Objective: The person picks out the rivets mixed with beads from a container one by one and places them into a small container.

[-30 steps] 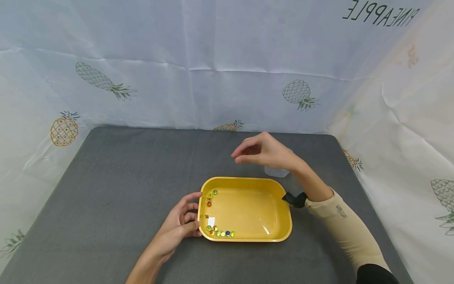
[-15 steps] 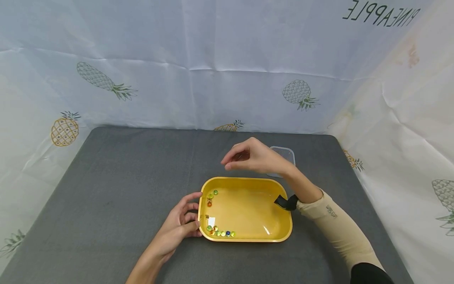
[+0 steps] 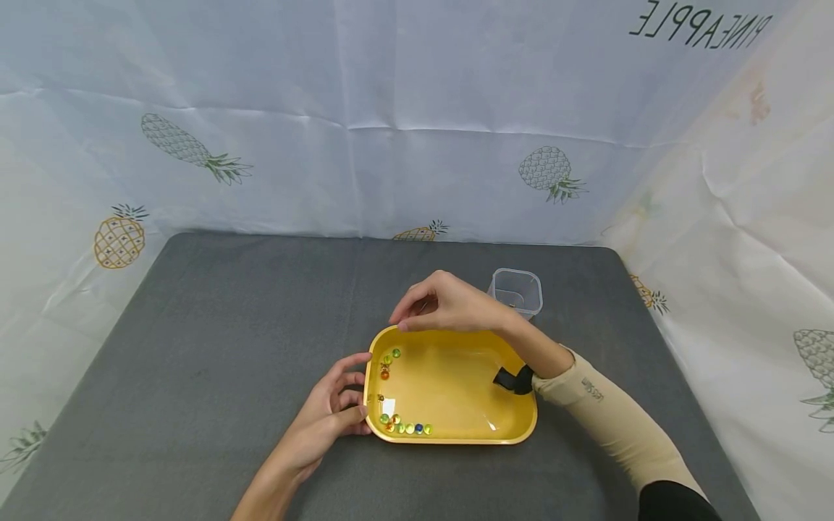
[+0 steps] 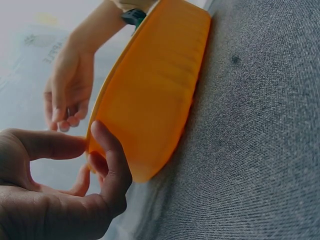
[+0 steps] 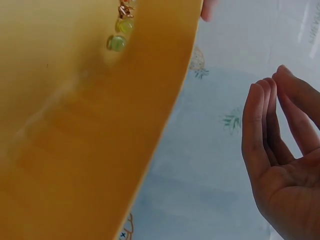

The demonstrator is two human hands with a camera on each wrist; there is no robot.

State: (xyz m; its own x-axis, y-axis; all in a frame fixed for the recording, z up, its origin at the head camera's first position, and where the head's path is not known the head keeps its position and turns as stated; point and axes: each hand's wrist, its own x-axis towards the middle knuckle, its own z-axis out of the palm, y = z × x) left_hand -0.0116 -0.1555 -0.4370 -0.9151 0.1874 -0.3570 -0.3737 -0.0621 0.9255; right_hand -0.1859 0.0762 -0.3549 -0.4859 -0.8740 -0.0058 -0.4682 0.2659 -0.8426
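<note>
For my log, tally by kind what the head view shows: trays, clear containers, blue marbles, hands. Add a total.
Yellow tray: 1
Clear container: 1
Blue marble: 1
Hands: 2 (left hand, right hand)
Total: 5

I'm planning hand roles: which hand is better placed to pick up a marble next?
Probably the right hand: it hangs by the far rim of the yellow tray, near some marbles, with nothing visible in its grasp. The left hand grips the tray's end.
</note>
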